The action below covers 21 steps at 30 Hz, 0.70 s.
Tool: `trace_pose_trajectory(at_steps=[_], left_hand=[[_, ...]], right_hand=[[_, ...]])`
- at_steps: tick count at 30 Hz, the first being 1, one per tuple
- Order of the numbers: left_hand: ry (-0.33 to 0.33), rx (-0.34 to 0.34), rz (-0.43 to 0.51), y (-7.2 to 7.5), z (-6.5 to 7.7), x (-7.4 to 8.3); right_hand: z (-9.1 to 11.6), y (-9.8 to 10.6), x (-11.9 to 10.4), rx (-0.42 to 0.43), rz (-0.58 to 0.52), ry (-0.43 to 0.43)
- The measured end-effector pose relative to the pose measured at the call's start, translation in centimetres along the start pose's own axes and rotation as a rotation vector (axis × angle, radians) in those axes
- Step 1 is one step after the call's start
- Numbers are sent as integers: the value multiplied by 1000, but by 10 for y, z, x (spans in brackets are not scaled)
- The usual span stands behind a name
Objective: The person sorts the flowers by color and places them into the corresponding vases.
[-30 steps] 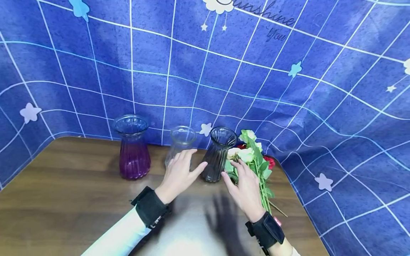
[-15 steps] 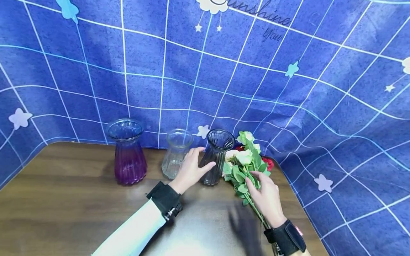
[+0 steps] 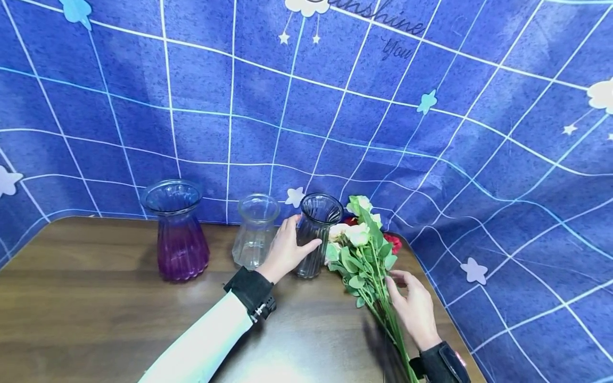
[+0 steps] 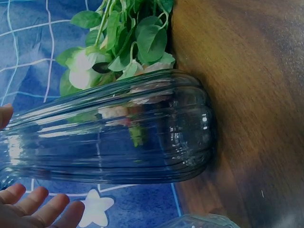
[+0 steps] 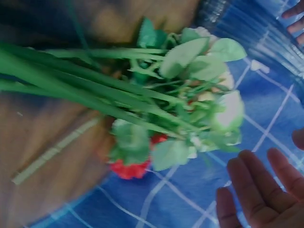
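Observation:
A smoky grey ribbed glass vase point(image 3: 313, 234) stands on the table between the thumb and fingers of my left hand point(image 3: 287, 250). In the left wrist view those fingers point(image 4: 35, 204) are spread below the vase's side, with the thumb on the other side, near the neck. A bunch of flowers point(image 3: 366, 255), white and red blooms on long green stems, lies just right of this vase. My right hand point(image 3: 414, 306) is over the right side of the stems, fingers slightly bent. The right wrist view shows its fingers point(image 5: 256, 185) extended beside the blooms, nothing between them.
A clear glass vase point(image 3: 256, 234) stands left of the grey one. Farther left is a taller blue-to-purple vase point(image 3: 179, 239). A blue grid-patterned cloth point(image 3: 258, 96) rises behind and right of the wooden table point(image 3: 96, 308).
My left hand has moved right, from in front of the clear vase to the grey vase. My right hand has moved right and nearer, from the blooms down along the stems.

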<state>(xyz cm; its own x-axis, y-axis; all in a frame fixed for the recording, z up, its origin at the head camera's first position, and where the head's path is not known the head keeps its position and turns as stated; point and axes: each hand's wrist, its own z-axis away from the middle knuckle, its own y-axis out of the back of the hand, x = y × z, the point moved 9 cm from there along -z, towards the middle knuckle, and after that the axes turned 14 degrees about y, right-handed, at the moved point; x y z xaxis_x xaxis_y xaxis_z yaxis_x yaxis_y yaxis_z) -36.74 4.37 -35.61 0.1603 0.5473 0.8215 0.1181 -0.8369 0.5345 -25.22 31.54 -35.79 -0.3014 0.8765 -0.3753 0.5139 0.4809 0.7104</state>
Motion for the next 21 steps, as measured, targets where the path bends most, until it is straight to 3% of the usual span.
trace_pose_trajectory(at_steps=[9, 17, 21], left_hand=[[1, -9, 11, -8, -5, -3], [-12, -7, 12, -12, -9, -2], [-6, -2, -5, -14, -10, -2]], right_hand=[[12, -12, 32, -68, 7, -140], [21, -30, 55, -212, 26, -188], [24, -35, 58, -245, 43, -168]])
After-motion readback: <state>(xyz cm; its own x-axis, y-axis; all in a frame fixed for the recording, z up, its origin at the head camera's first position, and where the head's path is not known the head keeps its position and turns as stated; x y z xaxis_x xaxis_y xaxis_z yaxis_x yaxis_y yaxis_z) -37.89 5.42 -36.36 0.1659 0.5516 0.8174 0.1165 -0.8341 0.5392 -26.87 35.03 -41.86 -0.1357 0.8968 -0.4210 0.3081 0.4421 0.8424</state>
